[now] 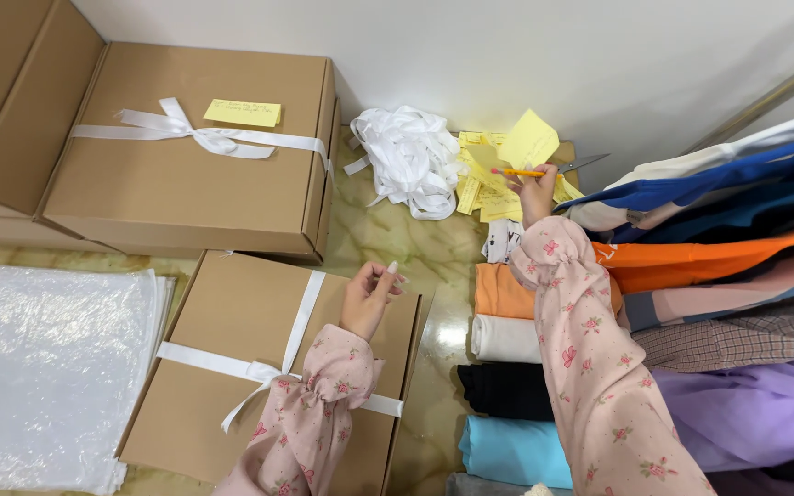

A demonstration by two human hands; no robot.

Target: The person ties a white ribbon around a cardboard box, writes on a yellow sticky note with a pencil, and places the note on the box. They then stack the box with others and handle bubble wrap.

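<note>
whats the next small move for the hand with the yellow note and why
Probably bring the yellow sticky note over to the near cardboard box. The right hand holds the note and an orange pencil above the note pile. The far box already carries a note on its ribbon; the near one, under the left hand, is ribbon-tied but bare.

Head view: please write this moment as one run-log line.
left hand: resting on ribboned box | right hand: holds orange pencil, at yellow notes
</note>
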